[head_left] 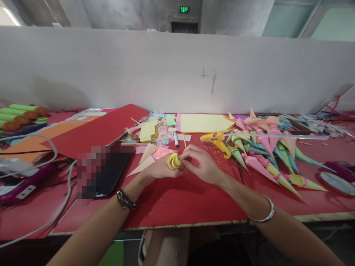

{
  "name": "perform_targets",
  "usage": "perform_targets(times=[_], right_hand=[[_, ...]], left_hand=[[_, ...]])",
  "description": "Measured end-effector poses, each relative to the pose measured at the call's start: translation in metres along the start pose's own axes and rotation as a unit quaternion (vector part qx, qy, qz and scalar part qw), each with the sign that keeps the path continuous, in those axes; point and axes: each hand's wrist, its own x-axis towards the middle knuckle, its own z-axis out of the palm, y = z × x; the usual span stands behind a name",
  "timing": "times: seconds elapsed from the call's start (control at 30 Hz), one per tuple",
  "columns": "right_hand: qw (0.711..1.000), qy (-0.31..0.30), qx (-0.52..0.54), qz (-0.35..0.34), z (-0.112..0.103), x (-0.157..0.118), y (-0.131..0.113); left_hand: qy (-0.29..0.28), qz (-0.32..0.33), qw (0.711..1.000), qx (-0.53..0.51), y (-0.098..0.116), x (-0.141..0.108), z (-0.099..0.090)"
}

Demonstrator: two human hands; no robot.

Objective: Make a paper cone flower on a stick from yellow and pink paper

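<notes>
Hands meet at the centre of the frame over a red table [172,207]. Left hand [161,169] supports a small coiled yellow paper roll [174,161] from below and from the left, fingers curled around it. Right hand [201,164] closes on the same roll from the right, fingertips pinching its edge; a thin wooden stick [184,141] rises from between those fingers. The roll sits just above the table surface, between both hands. A dark bracelet [125,199] circles the left wrist and a silver bangle [263,212] circles the right forearm. Just right of the hands lies a yellow glue gun [217,141], nozzle end toward lower right. Further right, a heap of paper cones [266,151] in pink, green, yellow and teal spreads toward the frame edge. Above centre lies a pale yellow sheet [203,123], with a stack of paper scraps [148,131] to its left and a marker [176,139] just beside them. A dark tablet [116,166], partly pixelated, lies left of the hands. Green foam tubes [20,112] occupy the upper left of the table.
</notes>
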Motion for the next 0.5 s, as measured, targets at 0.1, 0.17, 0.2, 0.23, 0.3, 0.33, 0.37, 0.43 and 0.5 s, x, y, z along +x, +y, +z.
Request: perform_targets(times=[0.1,0.17,0.2,0.23,0.3,0.33,0.37,0.43,0.5], right_hand=[[1.0,-0.012,0.004,0.001,-0.001,0.0,-0.001],[1.0,-0.016,0.01,0.002,-0.001,0.0,-0.002],[1.0,-0.015,0.012,0.001,-0.001,0.0,-0.003],[1.0,-0.014,0.015,0.0,-0.001,0.0,-0.003],[1.0,-0.009,0.021,-0.001,0.0,0.0,-0.004],[1.0,-0.005,0.025,-0.001,0.001,0.0,-0.004],[1.0,-0.002,0.03,0.0,0.001,0.0,-0.003],[0.999,0.005,0.039,0.002,0.002,0.0,-0.001],[0.999,0.012,0.041,0.004,0.002,0.0,0.002]], left_hand=[[-0.026,-0.02,0.999,-0.041,-0.001,0.0,-0.002],[-0.058,-0.046,0.994,-0.085,-0.004,-0.001,-0.003],[-0.077,-0.057,0.989,-0.112,-0.006,-0.002,-0.004],[-0.093,-0.064,0.984,-0.14,-0.008,-0.002,-0.004],[-0.113,-0.064,0.974,-0.185,-0.012,-0.003,-0.006],[-0.119,-0.061,0.971,-0.2,-0.013,-0.004,-0.006],[-0.125,-0.056,0.969,-0.207,-0.014,-0.004,-0.007],[-0.135,-0.046,0.969,-0.203,-0.016,-0.004,-0.008],[-0.133,-0.032,0.971,-0.196,-0.017,-0.003,-0.008]])
